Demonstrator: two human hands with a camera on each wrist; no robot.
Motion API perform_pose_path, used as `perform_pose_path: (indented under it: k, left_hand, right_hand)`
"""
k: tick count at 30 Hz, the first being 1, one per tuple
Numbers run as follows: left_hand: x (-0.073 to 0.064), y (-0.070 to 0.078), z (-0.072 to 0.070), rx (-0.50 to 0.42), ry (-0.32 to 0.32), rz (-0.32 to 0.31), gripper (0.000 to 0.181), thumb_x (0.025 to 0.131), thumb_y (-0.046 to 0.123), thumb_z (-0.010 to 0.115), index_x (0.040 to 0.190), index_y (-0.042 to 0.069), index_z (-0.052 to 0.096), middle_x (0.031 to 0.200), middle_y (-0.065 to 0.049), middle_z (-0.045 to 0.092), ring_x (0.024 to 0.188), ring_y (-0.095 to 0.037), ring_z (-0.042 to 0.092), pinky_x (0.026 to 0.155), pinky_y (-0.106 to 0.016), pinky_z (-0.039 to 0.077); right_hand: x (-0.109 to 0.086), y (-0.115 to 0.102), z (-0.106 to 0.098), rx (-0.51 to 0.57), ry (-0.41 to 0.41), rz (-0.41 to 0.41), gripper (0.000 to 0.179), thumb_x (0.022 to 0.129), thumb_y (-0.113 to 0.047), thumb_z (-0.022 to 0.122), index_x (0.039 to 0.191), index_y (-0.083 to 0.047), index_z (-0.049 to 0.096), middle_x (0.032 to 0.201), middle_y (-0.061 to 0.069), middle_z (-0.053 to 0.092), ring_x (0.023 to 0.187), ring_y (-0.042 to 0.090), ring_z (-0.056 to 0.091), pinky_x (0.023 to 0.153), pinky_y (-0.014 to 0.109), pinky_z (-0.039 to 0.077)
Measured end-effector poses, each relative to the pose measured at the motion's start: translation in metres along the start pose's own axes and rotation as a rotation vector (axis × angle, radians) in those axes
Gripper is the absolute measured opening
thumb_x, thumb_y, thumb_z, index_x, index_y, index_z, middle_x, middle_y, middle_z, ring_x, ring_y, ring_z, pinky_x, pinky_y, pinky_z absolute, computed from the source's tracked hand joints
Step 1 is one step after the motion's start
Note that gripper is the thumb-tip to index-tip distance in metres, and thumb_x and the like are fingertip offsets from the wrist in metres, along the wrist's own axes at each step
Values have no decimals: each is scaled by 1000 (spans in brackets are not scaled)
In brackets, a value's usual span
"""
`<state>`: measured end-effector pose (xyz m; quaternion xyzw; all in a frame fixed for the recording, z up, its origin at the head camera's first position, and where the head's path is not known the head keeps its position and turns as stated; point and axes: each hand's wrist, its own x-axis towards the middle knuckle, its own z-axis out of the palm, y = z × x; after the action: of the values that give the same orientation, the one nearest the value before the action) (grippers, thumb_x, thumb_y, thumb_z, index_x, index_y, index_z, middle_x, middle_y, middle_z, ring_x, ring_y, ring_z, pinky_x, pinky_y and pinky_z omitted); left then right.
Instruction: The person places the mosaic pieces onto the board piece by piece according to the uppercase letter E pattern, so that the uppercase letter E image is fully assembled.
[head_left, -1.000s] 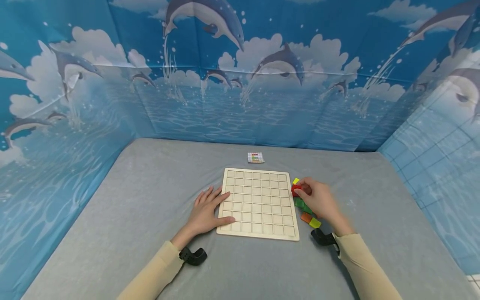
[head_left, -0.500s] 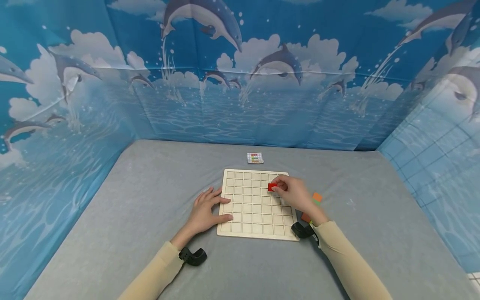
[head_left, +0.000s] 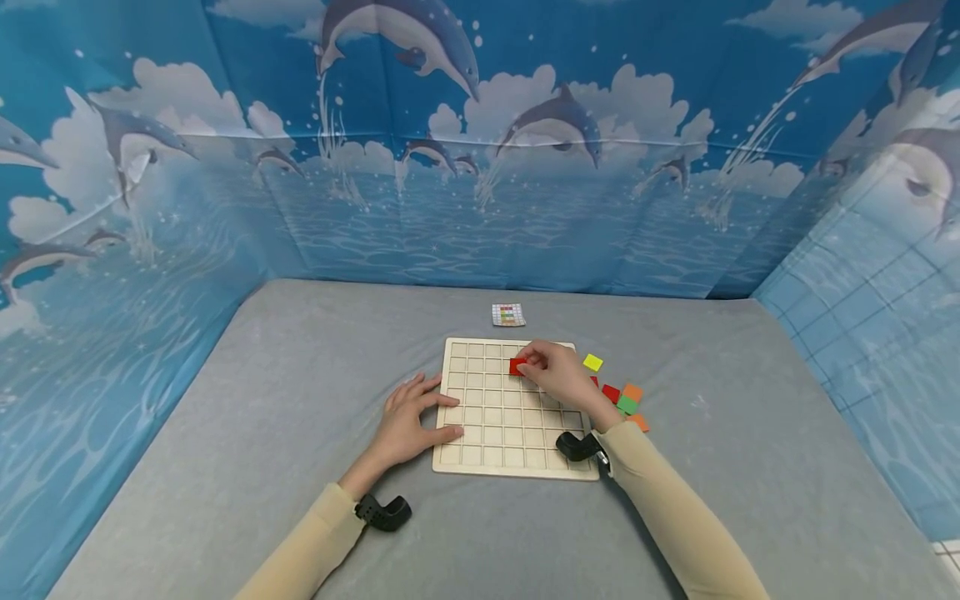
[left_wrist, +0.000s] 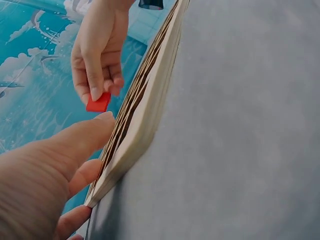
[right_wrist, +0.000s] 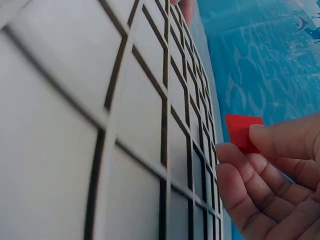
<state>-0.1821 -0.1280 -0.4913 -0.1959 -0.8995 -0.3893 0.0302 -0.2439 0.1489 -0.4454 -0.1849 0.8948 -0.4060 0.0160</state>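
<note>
A pale wooden board (head_left: 495, 435) with a grid of square recesses lies flat on the grey-covered table. My right hand (head_left: 561, 375) pinches a red square tile (head_left: 517, 367) between thumb and fingers, over the far part of the board. The right wrist view has the red tile (right_wrist: 239, 131) held by its edge, clear of the grid. My left hand (head_left: 411, 425) rests at the board's left edge, fingers spread and fairly straight, thumb on the rim. The grid squares under my right hand are hidden in the head view.
Loose tiles lie right of the board: a yellow tile (head_left: 593, 362), a red tile (head_left: 611, 393), a green tile (head_left: 627, 405) and orange ones (head_left: 633, 392). Behind the board sits a small card (head_left: 508, 315) with a coloured grid pattern. A dolphin-print curtain (head_left: 480, 225) surrounds the table.
My right hand has carried the red tile from the pile on the right, leftward over the board. More loose tiles show at the right now. My left hand stays about where it was.
</note>
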Motion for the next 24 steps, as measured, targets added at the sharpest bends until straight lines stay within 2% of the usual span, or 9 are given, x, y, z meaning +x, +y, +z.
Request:
perform_pose_path:
  k: [4, 9, 15, 24]
  left_hand:
    - [1, 1, 0, 48, -2, 20, 44, 76, 46, 77, 113, 25, 67, 146, -10, 39, 139, -34, 19, 106, -57, 9]
    - [2, 1, 2, 127, -30, 45, 49, 76, 52, 75, 116, 26, 63, 148, -12, 36, 139, -34, 19, 107, -56, 10]
    - [2, 1, 3, 131, -36, 50, 49, 77, 52, 74, 118, 27, 62, 149, -13, 34, 140, -34, 18, 108, -54, 9]
    - [0, 1, 2, 123, -36, 44, 47, 79, 50, 73, 119, 26, 62, 149, -13, 34, 140, -34, 17, 107, -55, 9]
  right_hand:
    - [10, -3, 11, 30, 14, -10, 10, 90, -7, 65, 100, -5, 67, 84, 3, 61, 70, 17, 56, 62, 31, 46]
    - [19, -5, 23, 5, 34, -7, 8, 89, -6, 65, 97, -6, 66, 78, 1, 59, 67, 16, 53, 61, 30, 45]
    - [25, -12, 32, -77, 27, 13, 8, 88, -6, 67, 95, -9, 66, 79, 0, 60, 72, 16, 55, 69, 33, 47]
    - [27, -12, 35, -93, 57, 3, 7, 88, -4, 67, 93, -8, 68, 77, 1, 60, 69, 16, 53, 66, 33, 45]
